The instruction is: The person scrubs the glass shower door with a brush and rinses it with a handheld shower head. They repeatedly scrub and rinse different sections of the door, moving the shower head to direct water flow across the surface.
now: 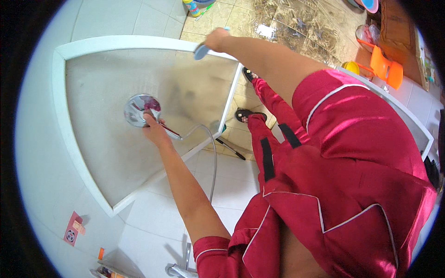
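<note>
My left hand grips the handle of a chrome shower head, its broad round face turned up towards the view. A grey flexible hose curves from the handle and runs down past my forearm. Behind it stands a cloudy glass panel in a white frame. At the frame's upper edge, my right hand is closed around a light-blue oval item, possibly a scrub brush, slightly blurred and partly hidden by the fingers. No water stream is plain to see.
My dark slippers stand on beige floor tiles. A black-handled tool lies near the panel's lower corner. Further off are wet brown-marked tiles, a yellow bottle, an orange chair and a yellow bucket. A tap is nearby.
</note>
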`<act>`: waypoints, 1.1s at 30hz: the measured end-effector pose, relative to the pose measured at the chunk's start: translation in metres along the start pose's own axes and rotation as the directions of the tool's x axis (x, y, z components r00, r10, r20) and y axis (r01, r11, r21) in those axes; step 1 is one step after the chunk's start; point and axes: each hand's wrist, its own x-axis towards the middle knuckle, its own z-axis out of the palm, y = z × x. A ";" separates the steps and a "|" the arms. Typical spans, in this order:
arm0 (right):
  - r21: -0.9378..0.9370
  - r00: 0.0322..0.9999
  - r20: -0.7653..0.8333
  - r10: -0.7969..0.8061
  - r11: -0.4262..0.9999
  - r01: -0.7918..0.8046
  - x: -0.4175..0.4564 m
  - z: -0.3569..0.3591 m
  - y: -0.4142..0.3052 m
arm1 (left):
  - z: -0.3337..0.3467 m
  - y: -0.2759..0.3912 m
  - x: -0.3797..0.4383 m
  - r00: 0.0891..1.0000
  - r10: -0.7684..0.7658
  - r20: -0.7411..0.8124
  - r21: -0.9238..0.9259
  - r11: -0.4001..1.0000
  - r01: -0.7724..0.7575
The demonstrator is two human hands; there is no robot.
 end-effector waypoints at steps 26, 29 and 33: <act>0.583 0.846 -0.532 0.044 0.743 0.328 -0.070 -0.053 -0.002 | 0.098 -0.070 -0.046 0.963 -0.126 0.238 0.097 0.990 0.106; 0.593 0.810 -0.584 0.057 0.711 0.378 -0.094 -0.034 0.017 | 0.110 -0.067 -0.082 0.940 0.103 0.324 -0.219 0.975 -0.032; 0.851 0.909 -0.378 0.173 0.451 0.268 -0.157 -0.044 0.017 | 0.124 -0.067 -0.103 0.921 0.288 0.261 -0.397 0.902 -0.170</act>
